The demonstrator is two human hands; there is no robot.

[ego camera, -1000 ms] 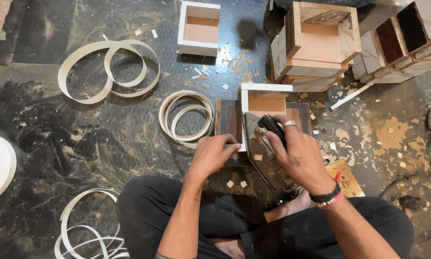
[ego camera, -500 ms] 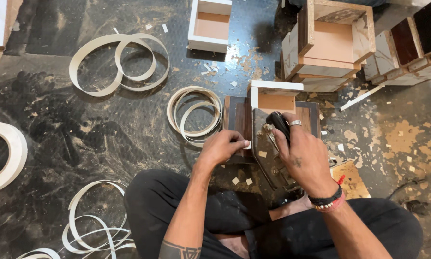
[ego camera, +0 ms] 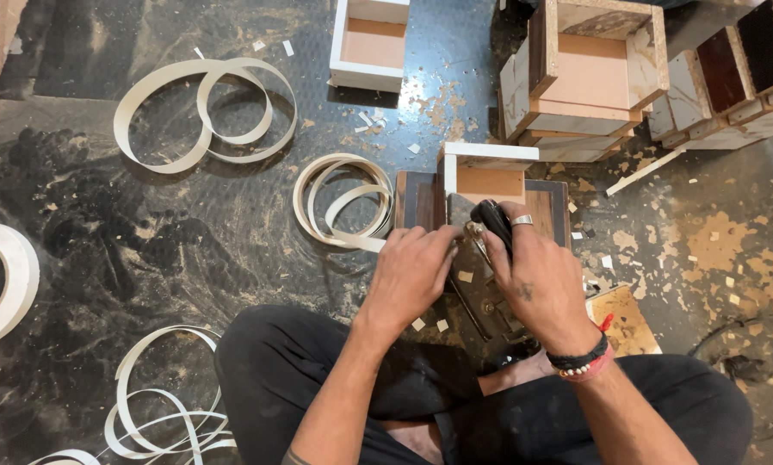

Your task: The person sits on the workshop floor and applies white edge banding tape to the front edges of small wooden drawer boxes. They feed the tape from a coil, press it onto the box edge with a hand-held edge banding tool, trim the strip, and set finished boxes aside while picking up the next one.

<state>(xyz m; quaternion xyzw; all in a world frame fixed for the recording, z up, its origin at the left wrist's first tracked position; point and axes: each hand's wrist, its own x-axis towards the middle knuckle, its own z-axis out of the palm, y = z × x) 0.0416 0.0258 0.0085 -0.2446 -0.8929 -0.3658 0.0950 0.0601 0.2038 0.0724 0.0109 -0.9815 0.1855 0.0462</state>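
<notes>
I sit on a dark floor with a small open wooden box (ego camera: 488,169), white-edged, standing on a dark board (ego camera: 417,200) in front of me. My right hand (ego camera: 537,280), with a ring on one finger, grips a black-handled metal tool (ego camera: 490,226) against the box's near edge. My left hand (ego camera: 414,274) has its fingers closed and presses down beside the tool, on the box's near left corner. What sits under its fingertips is hidden.
Coils of white edge-banding strip (ego camera: 343,202) lie left of the board, more coils (ego camera: 207,108) farther left and by my knee (ego camera: 158,418). Another open box (ego camera: 371,43) stands ahead, a stack of boxes (ego camera: 593,77) at the upper right. Small offcuts (ego camera: 429,325) litter the floor.
Both hands stay at the box's near edge. My left hand has slid slightly closer to the tool. The view has shifted a little.
</notes>
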